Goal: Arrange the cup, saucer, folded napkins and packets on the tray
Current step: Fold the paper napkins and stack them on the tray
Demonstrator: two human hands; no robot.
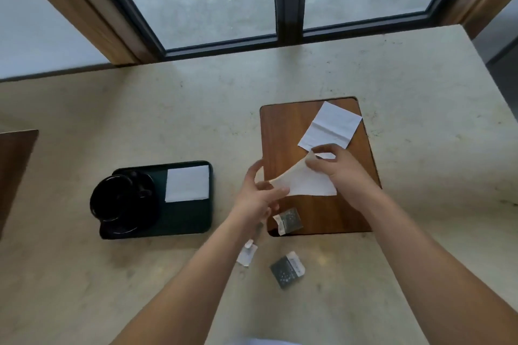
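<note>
A dark tray (190,218) lies on the counter at the left. A black cup (112,199) on a black saucer (131,225) stands on its left half, and a folded white napkin (187,183) lies in its far right corner. Over the wooden board (286,131), my left hand (258,196) and my right hand (336,168) both pinch a white napkin (308,183), which is partly folded. Another white napkin (329,126) lies unfolded on the board's far end. One dark packet (288,220) lies on the board's near edge, one dark packet (287,269) and a white packet (246,253) on the counter.
The beige stone counter (420,92) runs to a window with dark frames (288,8) at the back. The counter's right edge drops off near the far right. A second wooden board's corner (14,165) shows at the left edge.
</note>
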